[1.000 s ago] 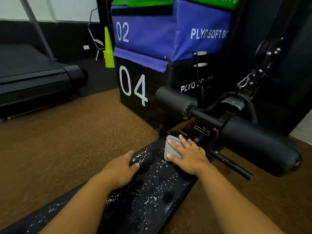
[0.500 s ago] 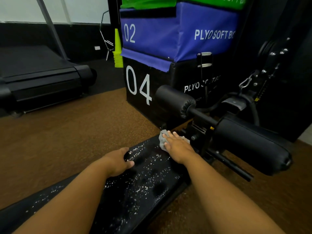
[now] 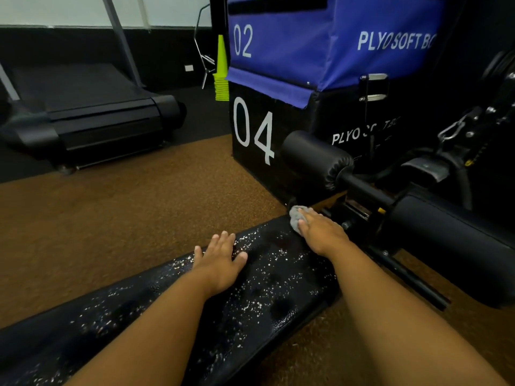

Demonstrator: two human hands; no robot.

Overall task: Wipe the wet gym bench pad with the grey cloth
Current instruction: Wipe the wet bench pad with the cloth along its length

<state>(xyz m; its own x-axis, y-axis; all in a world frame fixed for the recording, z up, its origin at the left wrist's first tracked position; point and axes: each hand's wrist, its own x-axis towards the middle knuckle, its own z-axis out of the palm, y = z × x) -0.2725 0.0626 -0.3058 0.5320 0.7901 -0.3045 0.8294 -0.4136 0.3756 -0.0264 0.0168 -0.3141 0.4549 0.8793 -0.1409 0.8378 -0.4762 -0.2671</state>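
The right hand (image 3: 320, 232) now presses the bunched grey cloth (image 3: 296, 218) at the pad's (image 3: 264, 288) far end; the left hand (image 3: 220, 260) lies flatter, fingers spread.

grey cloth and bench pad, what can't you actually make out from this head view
- grey cloth: mostly hidden under the right hand; its full size and folding cannot be told.
- bench pad: its near end is cut off by the bottom left edge, and both forearms cover parts of it.
- left hand: whether the palm presses the pad or hovers over it is unclear.
- black plyo box: its side lettering is partly blocked by the roller pad.
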